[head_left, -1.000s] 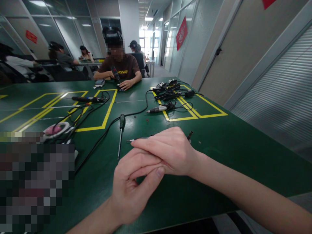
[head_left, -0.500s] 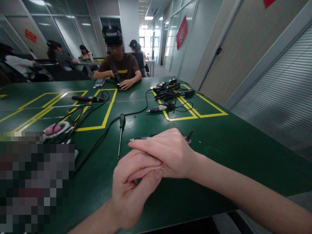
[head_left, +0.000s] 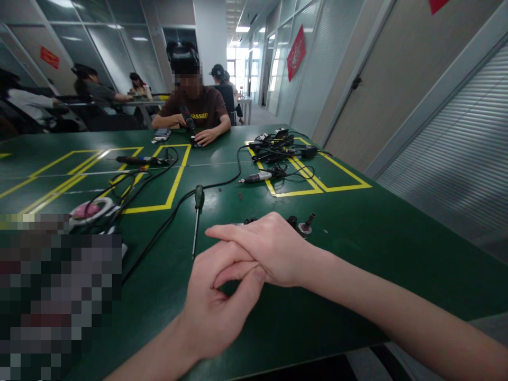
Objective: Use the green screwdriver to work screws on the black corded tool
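My left hand point(head_left: 222, 299) is closed around the fingers of my right hand, its thumb pressing on them from below. Over it lies my right hand point(head_left: 273, 246), bent at the wrist, one finger pointing left and the others partly hidden in the left hand's grip. No tool shows between them. Just behind the hands, partly covered, are small dark parts and a round metal piece with an upright post point(head_left: 306, 226). A green-handled screwdriver point(head_left: 199, 198) lies to the left, its shaft toward me.
On the green table point(head_left: 357, 254) lie a grey-black electric driver point(head_left: 257, 177), a cable heap point(head_left: 278, 145), another driver point(head_left: 138, 160) and a white tape roll point(head_left: 91, 210). A person point(head_left: 202, 106) across the table holds a dark tool. Pixelated area at left.
Both clasped hands have shifted slightly; my right hand has moved a little left, showing more of the dark parts behind it. A person in the left background has moved an arm.
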The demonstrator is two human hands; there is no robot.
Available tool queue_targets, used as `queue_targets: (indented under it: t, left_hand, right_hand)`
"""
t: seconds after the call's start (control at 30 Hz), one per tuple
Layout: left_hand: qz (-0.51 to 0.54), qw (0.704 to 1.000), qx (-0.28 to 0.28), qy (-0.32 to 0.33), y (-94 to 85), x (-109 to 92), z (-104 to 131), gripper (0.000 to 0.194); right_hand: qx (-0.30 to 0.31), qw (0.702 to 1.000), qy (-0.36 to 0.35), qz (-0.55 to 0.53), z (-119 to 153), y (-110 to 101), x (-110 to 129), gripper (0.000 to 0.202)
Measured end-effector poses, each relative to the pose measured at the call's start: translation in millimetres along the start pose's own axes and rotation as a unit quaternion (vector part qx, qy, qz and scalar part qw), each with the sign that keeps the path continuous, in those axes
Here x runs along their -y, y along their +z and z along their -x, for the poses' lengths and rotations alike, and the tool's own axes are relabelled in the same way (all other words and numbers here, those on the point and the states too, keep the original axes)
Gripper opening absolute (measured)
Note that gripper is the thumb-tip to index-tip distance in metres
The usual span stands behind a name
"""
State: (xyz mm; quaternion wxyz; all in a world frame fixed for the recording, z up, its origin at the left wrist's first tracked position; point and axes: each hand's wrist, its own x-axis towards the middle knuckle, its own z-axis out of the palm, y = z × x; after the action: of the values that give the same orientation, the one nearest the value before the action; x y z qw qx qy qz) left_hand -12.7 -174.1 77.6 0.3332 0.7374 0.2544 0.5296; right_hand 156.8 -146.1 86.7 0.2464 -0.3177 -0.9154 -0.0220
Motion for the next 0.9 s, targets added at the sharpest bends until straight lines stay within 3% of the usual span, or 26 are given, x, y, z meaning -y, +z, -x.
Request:
queue_targets:
  t: [0.17,0.3,0.37,0.43,0.53,0.6,0.7,0.77,0.9]
  left_hand:
    - [-0.012,0.998,0.050,-0.026,-0.8,3,-2,0.023]
    - [-0.025,0.994,0.096,-0.048,-14.7,4,1,0.008]
    - [-0.009,0.993,0.095,-0.074,-25.5,8,1,0.012]
    - [0.009,0.990,0.061,-0.124,-37.0,15,-3,0.024]
    - [-0.001,0.974,-0.068,-0.214,-54.1,31,-16,0.032]
    - [-0.033,0.956,-0.139,-0.256,-64.2,43,-28,0.028]
    - [-0.134,0.931,-0.156,-0.301,-74.2,62,-49,0.028]
    - [-0.255,0.900,-0.102,-0.338,-75.7,75,-61,0.030]
    - [-0.449,0.790,0.037,-0.415,-70.2,101,-82,0.032]
  right_hand:
    - [0.039,0.998,0.019,0.041,0,-1,-1,0.060]
    - [-0.029,0.999,-0.013,0.043,13,4,-1,0.064]
    - [-0.068,0.996,-0.006,0.051,22,6,-3,0.063]
    - [-0.077,0.994,0.017,0.071,31,7,-7,0.061]
    - [-0.062,0.994,0.040,0.085,40,7,-16,0.068]
    - [-0.048,0.993,0.057,0.088,40,6,-21,0.072]
    - [-0.021,0.991,0.087,0.095,35,8,-27,0.075]
    - [-0.001,0.989,0.106,0.101,30,12,-31,0.074]
    - [0.027,0.986,0.133,0.101,16,20,-40,0.067]
